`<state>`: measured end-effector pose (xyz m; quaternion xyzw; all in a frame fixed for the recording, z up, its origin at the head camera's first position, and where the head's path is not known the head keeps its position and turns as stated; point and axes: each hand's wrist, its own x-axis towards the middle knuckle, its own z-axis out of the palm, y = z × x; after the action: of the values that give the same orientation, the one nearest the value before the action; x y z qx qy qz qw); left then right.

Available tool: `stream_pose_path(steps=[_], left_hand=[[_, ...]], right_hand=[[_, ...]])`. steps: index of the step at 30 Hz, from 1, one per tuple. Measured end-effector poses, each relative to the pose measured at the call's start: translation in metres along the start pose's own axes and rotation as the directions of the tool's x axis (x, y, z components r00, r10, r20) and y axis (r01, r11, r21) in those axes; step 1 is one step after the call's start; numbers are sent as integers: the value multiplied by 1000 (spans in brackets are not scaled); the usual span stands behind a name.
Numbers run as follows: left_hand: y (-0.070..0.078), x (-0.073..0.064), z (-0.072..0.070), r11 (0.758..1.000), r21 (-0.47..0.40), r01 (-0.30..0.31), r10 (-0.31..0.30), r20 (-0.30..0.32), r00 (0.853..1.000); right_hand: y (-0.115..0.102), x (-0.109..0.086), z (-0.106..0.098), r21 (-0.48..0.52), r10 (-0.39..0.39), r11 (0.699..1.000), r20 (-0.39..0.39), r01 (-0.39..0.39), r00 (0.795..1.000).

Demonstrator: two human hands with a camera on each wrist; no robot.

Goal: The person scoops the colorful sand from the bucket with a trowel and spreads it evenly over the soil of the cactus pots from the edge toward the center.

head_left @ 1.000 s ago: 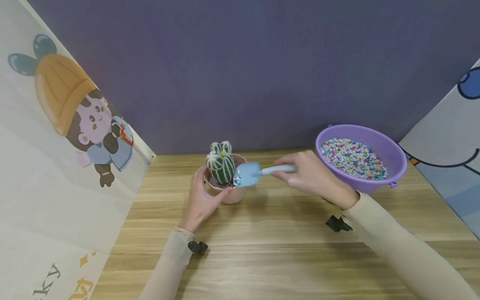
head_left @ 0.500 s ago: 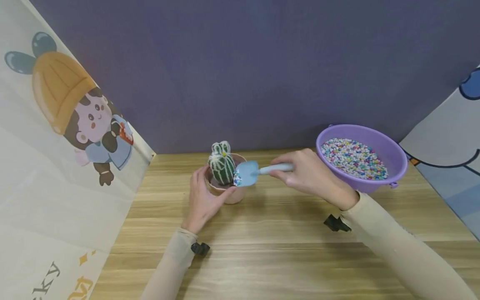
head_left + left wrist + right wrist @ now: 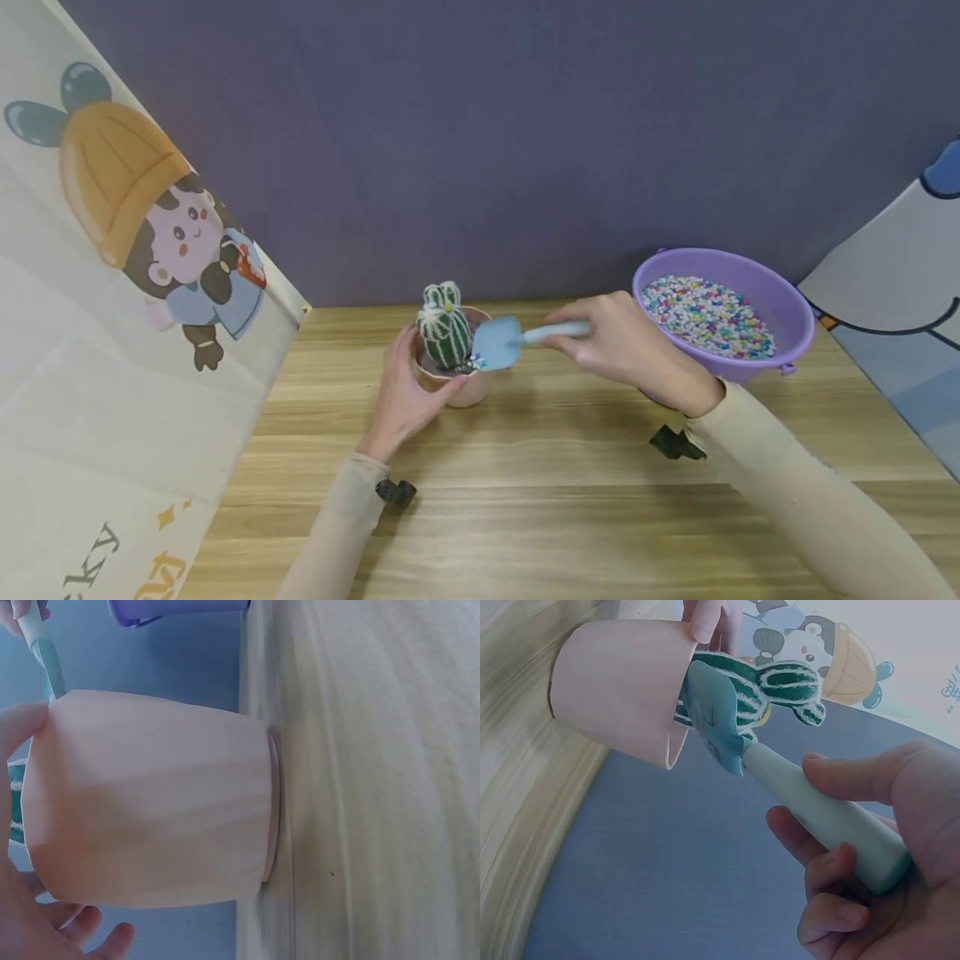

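A green-and-white cactus [image 3: 444, 335] stands in a pale pink flowerpot [image 3: 150, 799] on the table. My left hand [image 3: 403, 392] holds the pot by its rim, thumb at the near side and fingers around the left. In my right hand [image 3: 618, 346] is the whitish handle of a small light-blue shovel [image 3: 497, 342], pinched between thumb and fingers. The shovel's blade tilts over the pot's right rim, close to the cactus, as the right wrist view also shows. Colourful beads [image 3: 474, 363] lie at the blade's tip and inside the pot beside the cactus.
A purple bucket [image 3: 797, 337] holding many multicoloured beads [image 3: 705, 317] stands at the right, just beyond my right hand. Behind the wooden table [image 3: 525, 517] rises a dark blue-grey wall [image 3: 480, 150]. Printed cartoon panels flank both sides.
The shovel's blade has tipped and shifted slightly up and right. Beads that lay on its tip have slid into the pot beside the cactus. My left hand keeps holding the pot.
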<state>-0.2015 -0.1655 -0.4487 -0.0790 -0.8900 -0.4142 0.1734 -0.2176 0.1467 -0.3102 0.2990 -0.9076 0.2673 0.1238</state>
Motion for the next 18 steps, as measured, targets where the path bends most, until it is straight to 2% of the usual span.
stream_pose_path(steps=[4, 10, 18], left_hand=[[0, 3, 2, 1000, -8, -20, 21, 17, 1000], [4, 2, 6, 999, 17, 27, -27, 1, 1000], [12, -1, 11, 996, 59, 61, -57, -68, 996]], right_hand=[[-4, 0, -1, -6, -1, 1000, -1, 1, 1000], [-9, 1, 0, -39, -38, 999, -24, 37, 999], [-10, -1, 2, -89, -112, 990, -75, 105, 991]])
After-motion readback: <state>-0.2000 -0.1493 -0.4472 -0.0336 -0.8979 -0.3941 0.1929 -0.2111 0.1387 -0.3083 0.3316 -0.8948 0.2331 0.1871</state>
